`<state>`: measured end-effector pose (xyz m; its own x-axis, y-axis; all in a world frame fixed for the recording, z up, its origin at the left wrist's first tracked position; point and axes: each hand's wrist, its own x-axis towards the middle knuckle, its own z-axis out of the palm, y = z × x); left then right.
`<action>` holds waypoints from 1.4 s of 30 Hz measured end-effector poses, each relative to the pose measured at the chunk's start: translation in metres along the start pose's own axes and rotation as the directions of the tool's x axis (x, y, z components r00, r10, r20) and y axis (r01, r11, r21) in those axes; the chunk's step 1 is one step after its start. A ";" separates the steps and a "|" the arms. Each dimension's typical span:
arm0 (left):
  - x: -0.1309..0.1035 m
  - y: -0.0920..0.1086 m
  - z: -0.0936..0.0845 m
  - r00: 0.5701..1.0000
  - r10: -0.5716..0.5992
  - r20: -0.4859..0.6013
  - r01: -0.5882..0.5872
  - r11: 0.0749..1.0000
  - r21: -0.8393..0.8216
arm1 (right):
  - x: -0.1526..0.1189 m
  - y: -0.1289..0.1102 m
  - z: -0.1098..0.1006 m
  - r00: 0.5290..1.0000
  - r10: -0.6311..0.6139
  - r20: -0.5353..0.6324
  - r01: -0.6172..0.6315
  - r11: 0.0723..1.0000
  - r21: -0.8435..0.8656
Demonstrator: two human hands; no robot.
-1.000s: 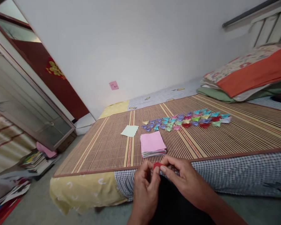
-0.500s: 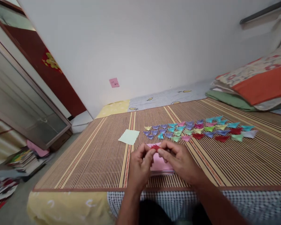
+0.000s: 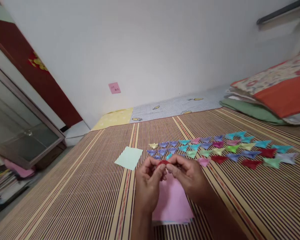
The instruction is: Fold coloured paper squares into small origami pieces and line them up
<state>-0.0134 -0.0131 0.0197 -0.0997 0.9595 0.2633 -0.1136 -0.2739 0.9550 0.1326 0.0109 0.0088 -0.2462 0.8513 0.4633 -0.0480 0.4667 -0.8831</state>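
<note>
A small folded piece of red paper (image 3: 163, 163) is pinched between both hands above a pink-topped stack of square paper (image 3: 173, 203). My left hand (image 3: 148, 181) holds its left end between thumb and fingers. Its right end is gripped by my right hand (image 3: 191, 176). A pale green square sheet (image 3: 129, 158) lies left of the hands on the striped mat (image 3: 90, 186). Behind and to the right are rows of small folded papers in several colours, among them a red one (image 3: 251, 163) and a bright green one (image 3: 232, 148). The fingers partly hide the red paper.
Folded bedding with an orange band (image 3: 287, 96) is piled at the right back. A pink note (image 3: 114, 88) is stuck on the white wall (image 3: 152, 46). At the left are a glass-panelled door (image 3: 22, 123) and stacked books (image 3: 2, 183) beside the bed.
The view has tilted down and closer, showing more of the pink stack and less of the bed's front edge. Both hands still pinch the red paper, with the fingers slightly shifted.
</note>
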 end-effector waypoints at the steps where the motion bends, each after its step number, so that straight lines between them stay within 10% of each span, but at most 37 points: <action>1: 0.000 0.000 0.000 1.000 -0.001 -0.014 0.001 1.000 -0.013 | 0.001 0.000 0.001 1.000 0.000 -0.007 -0.001 1.000 -0.018; 20: 0.002 -0.003 -0.012 0.997 -0.055 0.053 0.058 0.997 -0.049 | 0.005 -0.003 -0.013 0.988 0.082 0.131 -0.050 0.971 -0.235; 42: -0.002 -0.007 0.002 0.999 -0.044 -0.014 0.044 0.998 -0.041 | 0.004 -0.011 -0.023 0.996 -0.082 0.016 0.083 0.946 -0.314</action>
<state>-0.0101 -0.0124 0.0127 -0.1086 0.9697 0.2187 -0.1583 -0.2341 0.9592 0.1545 0.0143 0.0218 -0.2569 0.8060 0.5332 0.2384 0.5876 -0.7733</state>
